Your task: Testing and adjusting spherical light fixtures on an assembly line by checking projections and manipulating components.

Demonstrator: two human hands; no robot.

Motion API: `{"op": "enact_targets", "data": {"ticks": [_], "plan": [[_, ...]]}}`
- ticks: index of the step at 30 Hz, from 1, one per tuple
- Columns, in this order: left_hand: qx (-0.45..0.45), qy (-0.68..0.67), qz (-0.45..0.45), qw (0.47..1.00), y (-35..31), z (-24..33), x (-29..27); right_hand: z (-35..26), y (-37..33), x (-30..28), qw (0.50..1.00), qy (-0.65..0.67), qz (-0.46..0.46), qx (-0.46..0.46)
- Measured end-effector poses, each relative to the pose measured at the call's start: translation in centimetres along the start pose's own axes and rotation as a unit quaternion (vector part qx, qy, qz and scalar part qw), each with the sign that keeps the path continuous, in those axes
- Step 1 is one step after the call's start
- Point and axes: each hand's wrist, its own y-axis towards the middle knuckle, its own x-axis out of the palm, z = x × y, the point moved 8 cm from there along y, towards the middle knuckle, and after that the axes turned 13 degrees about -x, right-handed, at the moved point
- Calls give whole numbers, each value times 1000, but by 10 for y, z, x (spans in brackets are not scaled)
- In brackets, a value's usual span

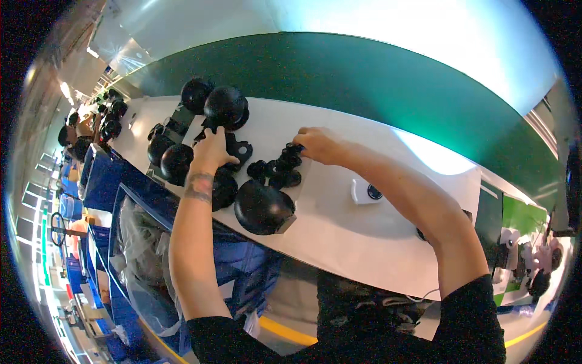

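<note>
My left hand (pixel 210 151) reaches over a group of black parts, its fingers and thumb around a flat black piece with a round hole (pixel 244 150). My right hand (pixel 321 147) pinches a small black ring-like part (pixel 295 149) at the edge of a pile of similar small parts (pixel 276 168). A large glossy black dome (pixel 262 206) sits just in front of that pile. Behind my left hand are more black domes (pixel 225 106), and others (pixel 176 162) lie to its left. What lies under my left palm is hidden.
The long white table (pixel 339 212) runs along a green panel (pixel 364 91). A small white piece with a black round part (pixel 366 192) lies beneath my right forearm. Blue crates (pixel 124 200), one holding clear plastic bags (pixel 142 242), stand at the near left.
</note>
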Motion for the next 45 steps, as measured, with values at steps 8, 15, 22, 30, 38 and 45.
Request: {"op": "enact_targets", "data": {"ticks": [8,15,22,30,38,45], "plan": [[99,90,20,991,-1,22,21,1,-3,-6,1000,17,26,2],[127,57,-37,990,-4,37,27,-3,-15,-8,999,-28,13,-12],[102,25,-86,991,-19,45,17,-11,-18,-15,1000,4,5,-30],[105,-7,-162,981,-6,45,48,-12,-18,-17,998,50,38,-2],[123,-175,-144,966,6,43,52,-8,-18,-26,998,47,42,1],[80,-407,-203,887,7,33,40,-12,-31,-57,994,80,76,3]]}}
